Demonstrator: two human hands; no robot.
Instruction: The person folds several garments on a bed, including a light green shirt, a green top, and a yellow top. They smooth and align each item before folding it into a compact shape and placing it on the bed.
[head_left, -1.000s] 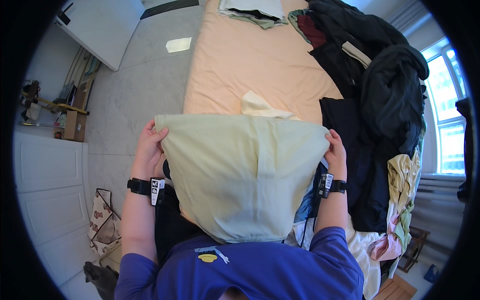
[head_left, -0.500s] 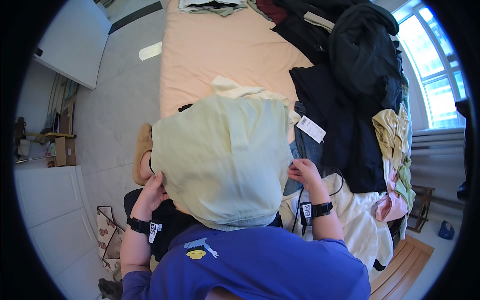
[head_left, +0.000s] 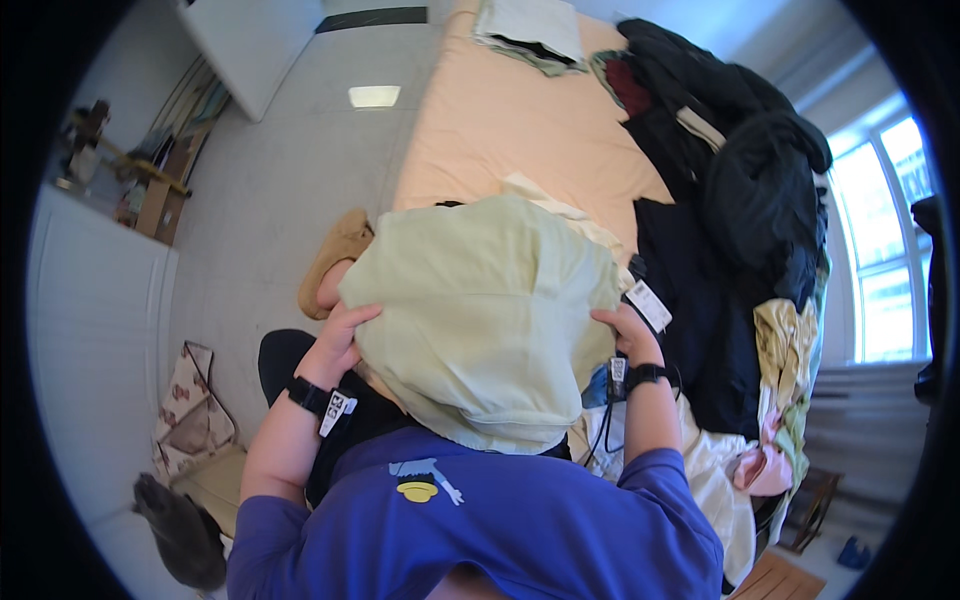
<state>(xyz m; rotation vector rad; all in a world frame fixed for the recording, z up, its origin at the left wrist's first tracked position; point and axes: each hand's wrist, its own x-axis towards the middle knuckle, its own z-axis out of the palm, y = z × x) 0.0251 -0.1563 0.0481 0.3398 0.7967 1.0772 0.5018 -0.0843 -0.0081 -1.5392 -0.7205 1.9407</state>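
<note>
Left hand (head_left: 338,342) and right hand (head_left: 628,331), each grip closed on an edge of the pale green pillowcase (head_left: 480,320). Forearms raised from below, wrists bent inward. Pillowcase bunched before the chest, above the bed (head_left: 500,120).

A peach bed (head_left: 520,130) carries a heap of dark clothes (head_left: 740,200); a tan slipper (head_left: 335,262) lies on the grey floor (head_left: 270,200).
</note>
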